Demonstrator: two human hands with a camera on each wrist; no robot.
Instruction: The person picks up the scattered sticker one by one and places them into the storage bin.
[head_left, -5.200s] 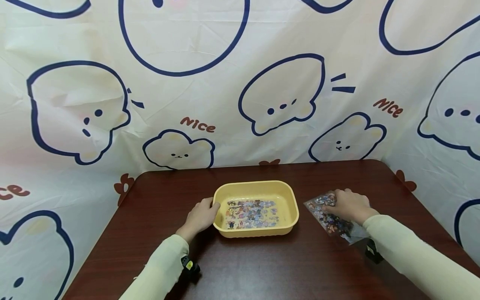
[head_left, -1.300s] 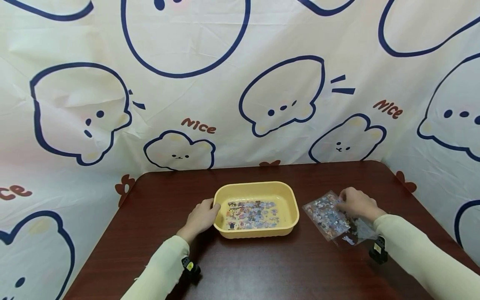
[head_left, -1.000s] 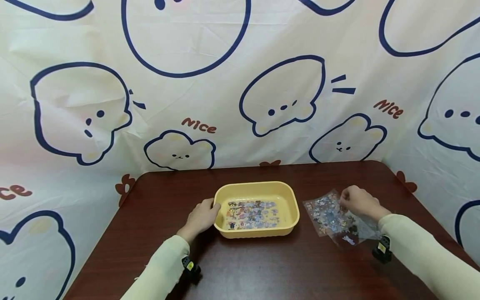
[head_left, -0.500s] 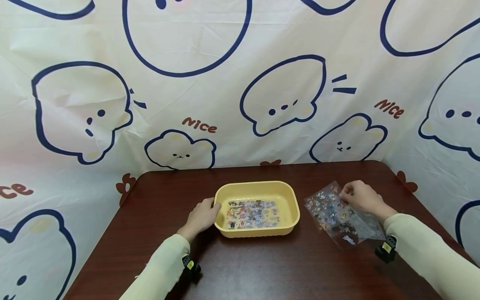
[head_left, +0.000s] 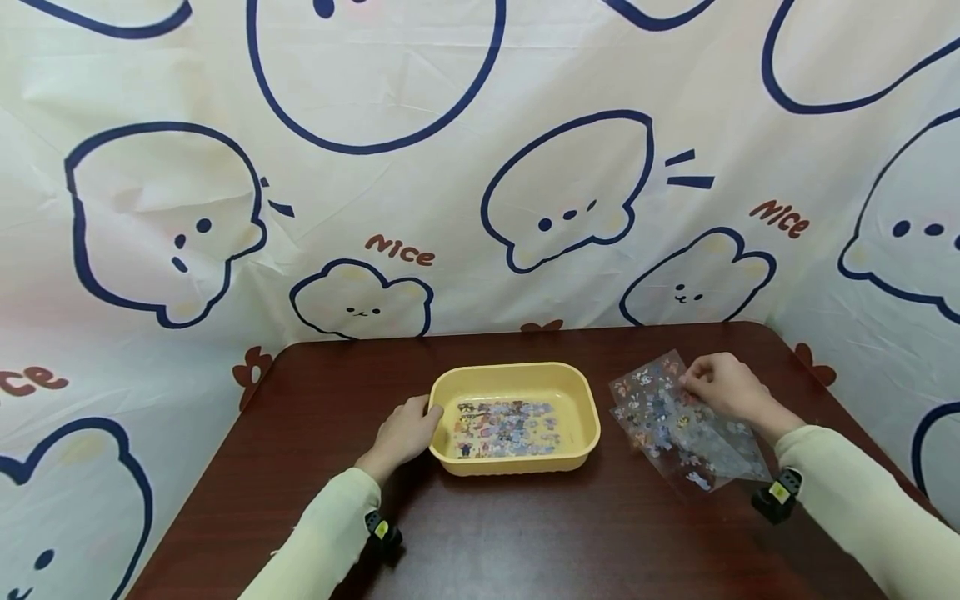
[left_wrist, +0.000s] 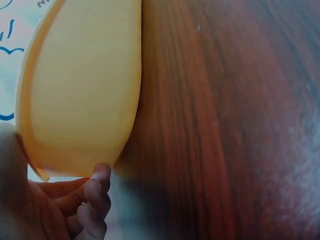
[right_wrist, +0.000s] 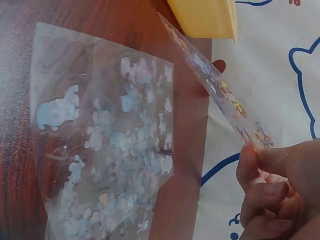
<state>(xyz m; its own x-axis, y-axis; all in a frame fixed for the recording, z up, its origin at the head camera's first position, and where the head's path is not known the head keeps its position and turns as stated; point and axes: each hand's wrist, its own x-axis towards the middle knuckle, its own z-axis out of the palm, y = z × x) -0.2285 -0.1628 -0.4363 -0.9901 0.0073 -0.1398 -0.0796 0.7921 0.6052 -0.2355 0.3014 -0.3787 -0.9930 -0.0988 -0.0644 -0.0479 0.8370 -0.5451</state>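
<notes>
My left hand (head_left: 402, 433) grips the left end of a yellow plastic basin (head_left: 513, 467), thumb at the rim and curled fingers against the outer wall in the left wrist view. Small colourful cutout stickers (head_left: 504, 429) spread over the basin's floor. My right hand (head_left: 726, 385) pinches the edge of a clear plastic sheet with small printed figures (right_wrist: 215, 85) between thumb and fingertips. In the right wrist view it stands tilted, seen nearly edge-on. Below it on the table lies a clear plastic packet (right_wrist: 100, 135) with many small pale sticker-like pieces.
The dark red-brown wooden table (head_left: 540, 533) reaches back to a cream cloth backdrop (head_left: 450, 183) with blue cartoon outlines. A black device (head_left: 777, 497) sits at the right wrist, another (head_left: 382, 530) at the left.
The right hand has shifted from lying over the stacked plastic to pinching one clear sheet, raising it and moving slightly back. More of the packet beneath shows. Left hand and basin stay put.
</notes>
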